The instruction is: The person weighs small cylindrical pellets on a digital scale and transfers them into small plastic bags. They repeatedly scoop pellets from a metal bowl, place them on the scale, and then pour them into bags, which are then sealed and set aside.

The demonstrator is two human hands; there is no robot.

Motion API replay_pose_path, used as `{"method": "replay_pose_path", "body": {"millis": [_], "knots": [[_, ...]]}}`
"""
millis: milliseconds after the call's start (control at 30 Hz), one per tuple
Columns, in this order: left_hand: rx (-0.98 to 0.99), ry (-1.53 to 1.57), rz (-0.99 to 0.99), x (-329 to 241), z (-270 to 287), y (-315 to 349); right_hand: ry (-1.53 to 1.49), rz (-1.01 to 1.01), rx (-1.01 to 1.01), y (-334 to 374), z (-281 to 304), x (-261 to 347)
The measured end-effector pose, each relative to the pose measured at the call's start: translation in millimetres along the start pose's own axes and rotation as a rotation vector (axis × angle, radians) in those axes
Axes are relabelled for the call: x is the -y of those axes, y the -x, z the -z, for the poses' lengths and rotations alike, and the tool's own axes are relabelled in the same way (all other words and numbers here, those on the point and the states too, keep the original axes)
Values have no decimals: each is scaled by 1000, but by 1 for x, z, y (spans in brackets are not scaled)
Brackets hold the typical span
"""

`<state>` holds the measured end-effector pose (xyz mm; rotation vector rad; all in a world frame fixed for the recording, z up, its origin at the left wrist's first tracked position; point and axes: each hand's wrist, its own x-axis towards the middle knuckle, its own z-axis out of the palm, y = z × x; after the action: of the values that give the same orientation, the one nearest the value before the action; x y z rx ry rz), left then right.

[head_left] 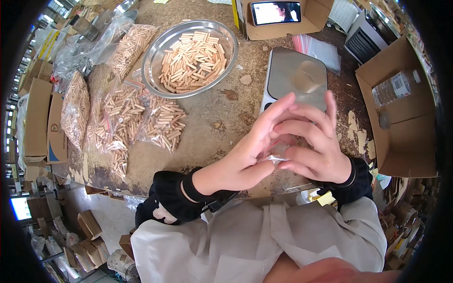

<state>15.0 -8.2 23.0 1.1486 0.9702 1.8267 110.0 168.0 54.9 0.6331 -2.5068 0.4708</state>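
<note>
Both hands meet in front of me, just nearer than a flat digital scale (288,85), around a small clear plastic bag (278,153) with a reddish edge. My left hand (245,158) has its thumb against the bag, its fingers curving up behind. From the other side my right hand (314,151) pinches the bag with bent fingers, the little finger raised. The fingers hide most of the bag, so its contents cannot be made out. Beyond my left hand, a steel bowl (147,78) holds many short wooden dowels (193,61).
Filled bags of dowels (122,111) lie on the worn table (207,141) at left. A stack of flat zip bags (321,52) is past the scale. A phone (276,12) leans in a cardboard box at the back. An open carton (401,137) with a plastic bottle (391,89) stands right.
</note>
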Motion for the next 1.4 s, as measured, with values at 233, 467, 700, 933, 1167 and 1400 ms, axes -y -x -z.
{"method": "replay_pose_path", "body": {"millis": [233,467,700,933,1167,1400], "knots": [[-178,-237,3,13,6,2,168,-38,-169,2,5,-1],[-218,-581,-105,-1,6,1,-64,-83,-116,4,7,-7],[-333,-587,-205,-7,3,3,-337,-72,-27,-2,3,-9],[-398,-499,-126,0,6,2,-153,-23,-72,1,8,-8],[-307,-528,2,-3,9,6,-273,-55,-237,9,9,-9],[-285,-662,-243,-5,12,3,-437,-61,-386,22,0,-13]]}}
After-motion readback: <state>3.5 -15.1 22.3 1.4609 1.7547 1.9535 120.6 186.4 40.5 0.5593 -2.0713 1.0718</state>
